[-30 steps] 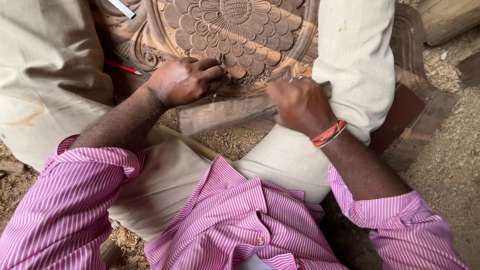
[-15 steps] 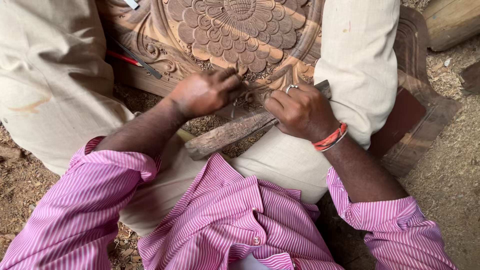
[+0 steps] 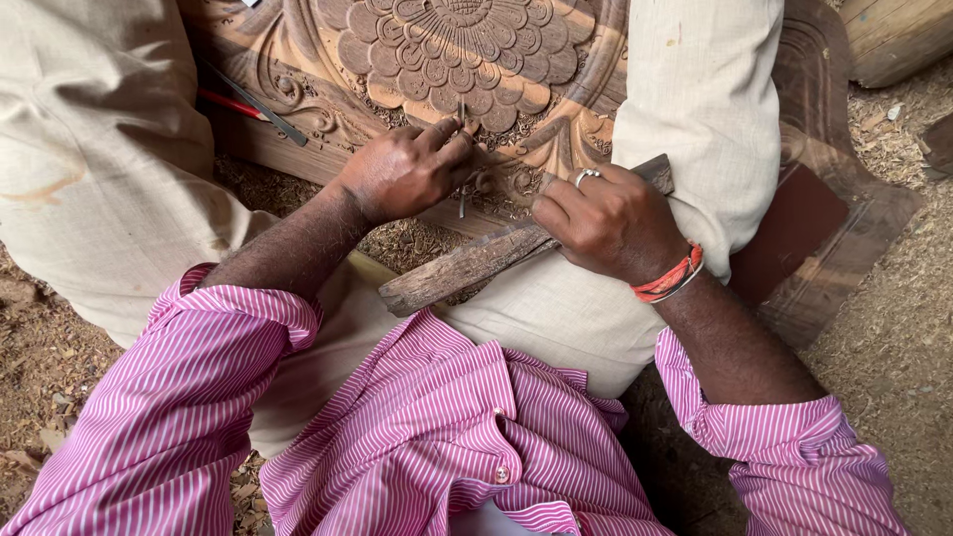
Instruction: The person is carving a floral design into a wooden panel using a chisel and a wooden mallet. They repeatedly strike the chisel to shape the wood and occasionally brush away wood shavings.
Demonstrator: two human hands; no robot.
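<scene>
A carved wooden panel with a large flower rosette lies between my legs. My left hand grips a thin metal chisel, its tip set on the carving below the rosette. A rough wooden mallet stick lies across my lap, held at its upper end by my right hand, which wears a ring and an orange wristband. The mallet's head is just right of the chisel.
A red-handled tool and a dark chisel lie on the panel's left edge. My beige trouser legs flank the panel. Wood shavings and sawdust cover the ground. A log lies at top right.
My left hand has shifted right and up along the carving with the chisel. The mallet in my right hand has swung from lying near level to slanting down-left, its head closer to the chisel.
</scene>
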